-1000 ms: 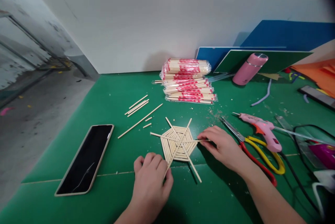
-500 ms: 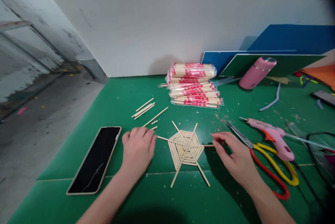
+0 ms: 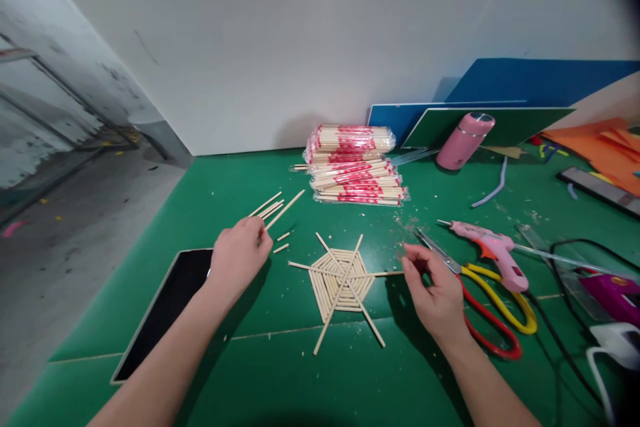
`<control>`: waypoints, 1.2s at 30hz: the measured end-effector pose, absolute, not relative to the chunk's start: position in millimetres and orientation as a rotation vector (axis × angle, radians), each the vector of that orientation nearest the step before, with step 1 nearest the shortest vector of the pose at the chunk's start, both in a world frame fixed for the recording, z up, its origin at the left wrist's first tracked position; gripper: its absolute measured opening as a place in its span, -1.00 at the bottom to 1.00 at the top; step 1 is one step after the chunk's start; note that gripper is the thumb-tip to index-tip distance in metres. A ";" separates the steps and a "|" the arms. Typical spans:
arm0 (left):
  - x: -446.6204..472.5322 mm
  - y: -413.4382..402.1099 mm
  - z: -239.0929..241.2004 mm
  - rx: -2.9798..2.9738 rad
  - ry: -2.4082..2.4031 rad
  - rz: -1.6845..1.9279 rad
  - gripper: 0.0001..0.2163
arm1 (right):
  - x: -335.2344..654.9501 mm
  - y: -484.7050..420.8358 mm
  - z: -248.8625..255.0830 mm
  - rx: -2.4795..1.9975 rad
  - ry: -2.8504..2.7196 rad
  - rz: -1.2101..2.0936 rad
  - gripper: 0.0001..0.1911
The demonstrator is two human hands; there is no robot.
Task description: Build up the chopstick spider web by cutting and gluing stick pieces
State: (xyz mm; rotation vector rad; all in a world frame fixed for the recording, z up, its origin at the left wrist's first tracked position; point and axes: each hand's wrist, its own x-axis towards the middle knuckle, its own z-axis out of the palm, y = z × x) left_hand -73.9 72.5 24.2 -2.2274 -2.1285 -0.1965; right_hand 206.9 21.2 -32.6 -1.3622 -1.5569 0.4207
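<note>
A spiderweb-shaped piece made of bamboo sticks [image 3: 344, 280] lies on the green table, its crossed spokes reaching past rings of shorter sticks. My right hand [image 3: 433, 287] is at its right side, thumb and fingertips pinched at the end of the right spoke. Up and to the left, my left hand [image 3: 243, 250] has its fingers closed on the lower end of a loose bamboo stick [image 3: 287, 208], which points up and right. More loose sticks [image 3: 265, 204] lie just behind that hand, partly covered by it. Two short stick pieces [image 3: 283, 242] rest between the hand and the web.
Plastic-wrapped stick bundles [image 3: 355, 164] are piled against the white wall. A phone [image 3: 170, 307] lies left, partly under my left forearm. To the right are scissors [image 3: 493, 320], a pink glue gun [image 3: 490, 250] with its cord, a pink bottle [image 3: 465, 142] and a purple object [image 3: 613, 294].
My left hand has moved up and left and now holds the loose stick, which has shifted slightly upward. My right hand stays at the right spoke. The whole view has swung a little right.
</note>
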 end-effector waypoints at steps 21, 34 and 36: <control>7.7 -45.8 3.6 -2.857 -1.616 -0.684 -0.77 | 180.4 -40.6 -20.4 -1.330 -1.376 1.157 -0.81; 14.2 -46.9 -2.4 -2.784 -1.536 -0.372 -0.82 | 206.8 -40.5 -21.8 -1.431 -1.491 0.886 -0.87; 18.8 -46.5 -1.8 -2.787 -1.525 -0.320 -0.84 | 205.8 -40.3 -18.5 -1.391 -1.632 0.914 -0.91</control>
